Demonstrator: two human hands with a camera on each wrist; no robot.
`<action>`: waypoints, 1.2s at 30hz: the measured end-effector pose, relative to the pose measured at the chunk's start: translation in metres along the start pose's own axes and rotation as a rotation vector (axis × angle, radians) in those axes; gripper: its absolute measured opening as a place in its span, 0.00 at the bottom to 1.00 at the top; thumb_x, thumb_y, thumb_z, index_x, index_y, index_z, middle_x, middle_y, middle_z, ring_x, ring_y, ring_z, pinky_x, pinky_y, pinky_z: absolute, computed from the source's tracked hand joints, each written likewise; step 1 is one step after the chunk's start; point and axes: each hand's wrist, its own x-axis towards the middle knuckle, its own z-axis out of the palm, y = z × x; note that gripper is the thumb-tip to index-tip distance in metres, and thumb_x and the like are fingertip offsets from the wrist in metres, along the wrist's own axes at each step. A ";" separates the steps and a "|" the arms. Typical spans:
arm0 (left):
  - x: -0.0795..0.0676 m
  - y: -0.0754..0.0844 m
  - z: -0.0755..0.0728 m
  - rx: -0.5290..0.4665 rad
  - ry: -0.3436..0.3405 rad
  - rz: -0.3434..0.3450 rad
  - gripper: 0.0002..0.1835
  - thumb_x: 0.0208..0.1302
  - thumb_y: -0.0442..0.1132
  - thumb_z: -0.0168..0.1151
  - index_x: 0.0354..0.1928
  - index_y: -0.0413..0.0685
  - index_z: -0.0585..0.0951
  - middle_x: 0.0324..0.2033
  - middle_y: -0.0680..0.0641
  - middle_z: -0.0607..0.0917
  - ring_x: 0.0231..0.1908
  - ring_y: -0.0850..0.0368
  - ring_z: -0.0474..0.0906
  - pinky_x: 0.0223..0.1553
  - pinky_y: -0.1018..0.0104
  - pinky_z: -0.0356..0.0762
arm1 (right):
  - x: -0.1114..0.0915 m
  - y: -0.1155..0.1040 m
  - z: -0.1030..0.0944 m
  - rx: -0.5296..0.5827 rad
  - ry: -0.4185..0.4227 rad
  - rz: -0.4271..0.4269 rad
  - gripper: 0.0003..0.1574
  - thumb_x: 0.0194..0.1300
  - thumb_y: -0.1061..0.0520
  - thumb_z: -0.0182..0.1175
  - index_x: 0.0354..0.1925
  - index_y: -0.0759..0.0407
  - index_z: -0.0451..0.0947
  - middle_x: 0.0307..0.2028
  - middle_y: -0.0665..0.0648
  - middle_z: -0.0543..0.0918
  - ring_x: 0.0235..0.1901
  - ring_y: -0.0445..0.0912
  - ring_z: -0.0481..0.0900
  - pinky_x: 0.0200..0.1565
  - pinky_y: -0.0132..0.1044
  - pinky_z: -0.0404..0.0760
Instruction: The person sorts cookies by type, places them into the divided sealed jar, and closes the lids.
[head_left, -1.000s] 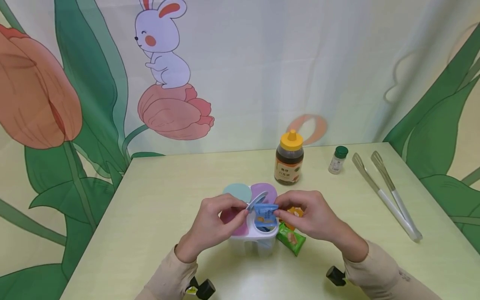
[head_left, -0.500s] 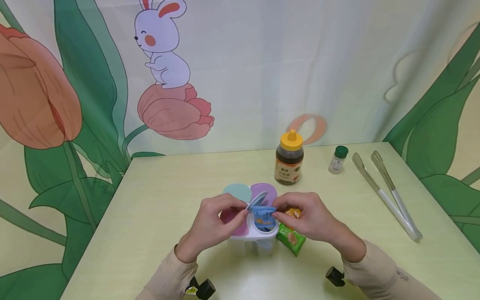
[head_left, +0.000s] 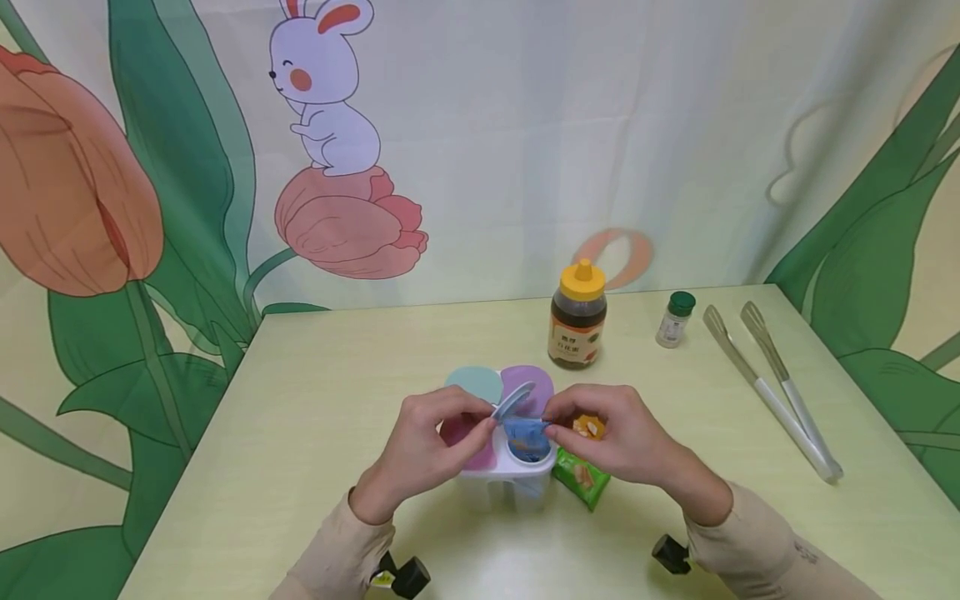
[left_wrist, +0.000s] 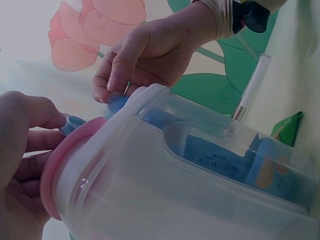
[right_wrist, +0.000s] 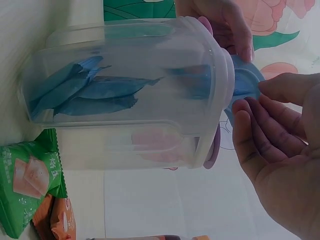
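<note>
So the blue packet (head_left: 527, 437) sits lower in its hole than half a second ago; we'd read that as most of it being inside the clear container (head_left: 491, 475) by now, with just the top edge poking out; the right hand (head_left: 618, 433) is pinching that edge, while the left hand (head_left: 435, 442) pinches the rim of a blue lid (head_left: 514, 402) and holds it tilted up over the same compartment; more blue wrappers (right_wrist: 82, 90) lie at the bottom in there, so we figure it could get snug; the raised lid and the right fingertips both crowd the hole too; the green packet (head_left: 582, 477) and orange packet (head_left: 588, 427) are just beside the container; behind we've got a yellow-capped bottle (head_left: 577, 321), then a green-capped shaker (head_left: 676, 320) and metal tongs (head_left: 776, 407) off to the right, well clear of the hands.
</note>
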 end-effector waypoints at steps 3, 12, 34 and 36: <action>0.000 0.000 0.000 -0.004 0.000 -0.003 0.05 0.57 0.32 0.69 0.37 0.46 0.86 0.31 0.51 0.87 0.31 0.64 0.81 0.31 0.72 0.81 | 0.000 -0.001 0.000 0.002 -0.002 0.003 0.11 0.58 0.67 0.67 0.37 0.53 0.82 0.33 0.45 0.84 0.32 0.39 0.79 0.37 0.34 0.83; 0.000 0.001 0.001 0.021 0.002 0.001 0.05 0.58 0.33 0.68 0.36 0.47 0.86 0.31 0.52 0.87 0.32 0.64 0.81 0.32 0.71 0.81 | -0.001 0.005 0.002 -0.054 -0.059 -0.121 0.12 0.58 0.66 0.68 0.39 0.52 0.83 0.36 0.47 0.84 0.34 0.38 0.78 0.35 0.32 0.82; 0.000 0.000 0.001 0.011 0.004 0.010 0.05 0.58 0.32 0.67 0.37 0.47 0.86 0.31 0.52 0.87 0.32 0.64 0.81 0.33 0.72 0.81 | -0.002 0.005 0.000 -0.207 -0.226 -0.110 0.03 0.64 0.56 0.65 0.34 0.49 0.85 0.40 0.46 0.74 0.36 0.36 0.72 0.37 0.28 0.78; 0.000 0.000 0.001 0.013 0.003 0.014 0.06 0.58 0.32 0.67 0.38 0.46 0.86 0.32 0.52 0.87 0.33 0.63 0.82 0.35 0.70 0.81 | -0.004 0.006 0.000 -0.193 -0.211 -0.094 0.02 0.63 0.56 0.66 0.36 0.48 0.85 0.40 0.45 0.75 0.37 0.36 0.74 0.39 0.30 0.79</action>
